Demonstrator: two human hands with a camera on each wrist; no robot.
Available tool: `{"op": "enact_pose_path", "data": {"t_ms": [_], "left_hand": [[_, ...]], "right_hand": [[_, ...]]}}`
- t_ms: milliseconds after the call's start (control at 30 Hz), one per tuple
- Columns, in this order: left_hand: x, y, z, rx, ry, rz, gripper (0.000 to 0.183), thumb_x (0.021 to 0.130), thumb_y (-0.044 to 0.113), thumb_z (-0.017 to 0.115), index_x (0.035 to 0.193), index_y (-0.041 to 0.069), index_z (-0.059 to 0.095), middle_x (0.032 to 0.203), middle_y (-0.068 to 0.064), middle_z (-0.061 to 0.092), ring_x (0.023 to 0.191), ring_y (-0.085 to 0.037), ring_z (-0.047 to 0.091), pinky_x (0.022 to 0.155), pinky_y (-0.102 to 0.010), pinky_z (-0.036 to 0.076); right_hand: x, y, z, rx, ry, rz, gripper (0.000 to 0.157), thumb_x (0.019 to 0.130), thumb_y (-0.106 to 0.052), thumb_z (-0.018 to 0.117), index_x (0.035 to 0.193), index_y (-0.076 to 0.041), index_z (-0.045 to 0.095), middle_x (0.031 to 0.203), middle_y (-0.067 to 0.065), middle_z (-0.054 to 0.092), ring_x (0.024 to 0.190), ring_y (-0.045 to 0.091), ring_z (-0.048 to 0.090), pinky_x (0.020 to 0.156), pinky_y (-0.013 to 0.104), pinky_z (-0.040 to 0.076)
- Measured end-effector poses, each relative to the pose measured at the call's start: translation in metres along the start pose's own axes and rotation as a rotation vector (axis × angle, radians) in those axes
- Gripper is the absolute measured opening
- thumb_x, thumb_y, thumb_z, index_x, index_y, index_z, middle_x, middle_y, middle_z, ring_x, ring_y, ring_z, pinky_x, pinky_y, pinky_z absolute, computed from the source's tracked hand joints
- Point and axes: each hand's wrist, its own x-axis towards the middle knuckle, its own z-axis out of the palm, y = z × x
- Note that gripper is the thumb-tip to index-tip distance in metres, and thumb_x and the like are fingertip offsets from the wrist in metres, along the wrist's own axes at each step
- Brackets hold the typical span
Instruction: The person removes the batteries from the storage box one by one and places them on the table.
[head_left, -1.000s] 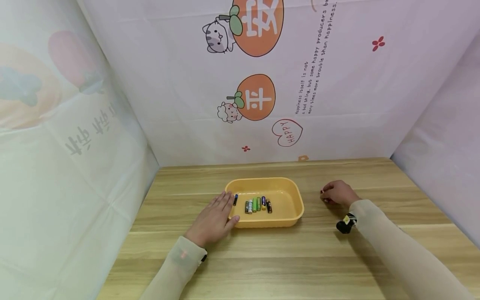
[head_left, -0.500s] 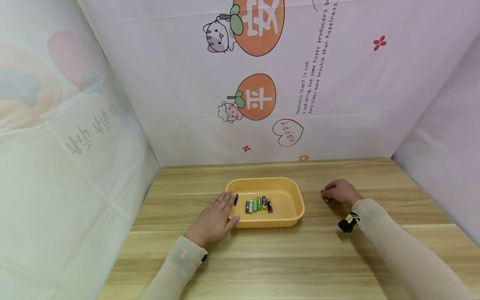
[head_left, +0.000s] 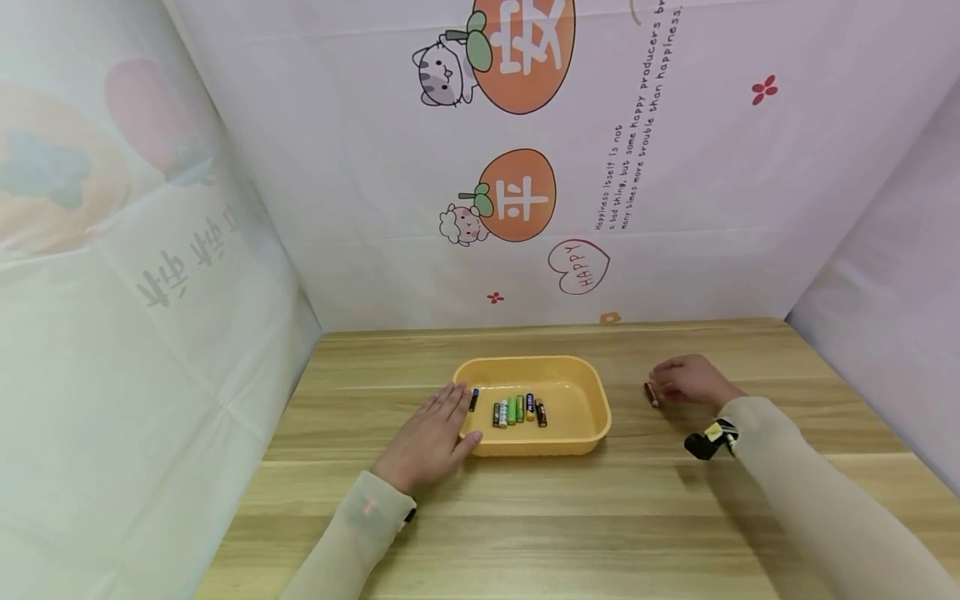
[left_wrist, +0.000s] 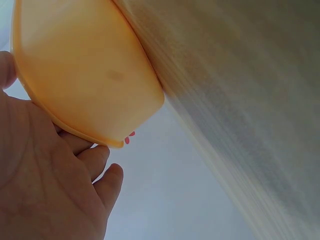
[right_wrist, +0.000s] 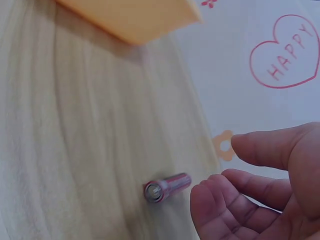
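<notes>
A yellow plastic tray (head_left: 525, 447) stands on the wooden table. My left hand (head_left: 427, 437) rests on its left end, fingers laid over the rim and thumb near the front corner; the left wrist view shows the tray's outer wall (left_wrist: 90, 75) beside the palm. Inside the tray, several batteries (head_left: 520, 408) lie side by side, and one dark battery with a blue end (head_left: 474, 400) lies apart by my left fingertips. To the right of the tray, a dark red battery (right_wrist: 170, 187) lies on the table. My right hand (head_left: 693, 379) is just beside it, thumb and fingers apart, holding nothing.
White printed cloth (head_left: 390, 275) hangs behind the table and on both sides. The wooden tabletop (head_left: 540, 525) extends in front of the tray and to its right. A black wrist camera (head_left: 703, 445) sits at the right cuff.
My right hand has let go of the dark red battery and drawn slightly right, leaving it on the table. The left hand and the tray stay in place.
</notes>
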Motion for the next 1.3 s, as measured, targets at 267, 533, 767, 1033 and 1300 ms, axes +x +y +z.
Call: {"op": "enact_pose_path", "data": {"t_ms": [267,533,767,1033,1300], "left_hand": [[0.000,0.001,0.000,-0.009,0.001,-0.005,0.078,0.102,0.059,0.013,0.155,0.003,0.017,0.161,-0.010,0.013,0.147,-0.025,0.008,0.117,-0.038,0.011],[0.000,0.001,-0.001,-0.008,-0.002,-0.004,0.078,0.102,0.059,0.013,0.155,0.002,0.018,0.161,-0.012,0.014,0.147,-0.025,0.008,0.117,-0.039,0.012],[0.000,0.001,-0.001,-0.011,0.014,0.009,0.079,0.101,0.059,0.012,0.154,0.001,0.019,0.160,-0.013,0.016,0.147,-0.026,0.009,0.117,-0.040,0.013],[0.000,0.001,-0.003,-0.018,0.012,0.016,0.078,0.102,0.058,0.016,0.154,0.000,0.019,0.160,-0.015,0.016,0.147,-0.028,0.010,0.116,-0.041,0.015],[0.000,0.002,-0.005,-0.019,0.001,0.005,0.076,0.103,0.057,0.019,0.154,0.000,0.019,0.160,-0.014,0.016,0.147,-0.027,0.010,0.116,-0.041,0.014]], "right_hand": [[-0.005,-0.012,0.003,0.095,-0.039,0.040,0.057,0.103,-0.022,0.050,0.141,0.017,0.034,0.134,0.036,0.044,0.113,0.037,0.058,0.089,0.040,0.052],[-0.007,-0.028,0.009,0.178,-0.075,0.029,0.057,0.104,-0.021,0.047,0.143,0.017,0.029,0.132,0.033,0.046,0.110,0.031,0.061,0.090,0.039,0.051],[-0.006,-0.039,0.013,0.189,-0.079,0.021,0.057,0.104,-0.019,0.046,0.143,0.018,0.027,0.134,0.030,0.047,0.112,0.030,0.060,0.094,0.042,0.049],[-0.007,-0.055,0.019,0.200,-0.087,0.025,0.055,0.105,-0.018,0.045,0.144,0.017,0.028,0.139,0.036,0.037,0.114,0.032,0.058,0.098,0.045,0.045],[0.000,-0.063,0.031,0.239,-0.082,0.024,0.054,0.103,-0.015,0.048,0.143,0.017,0.029,0.136,0.031,0.043,0.113,0.034,0.058,0.094,0.039,0.049]]}}
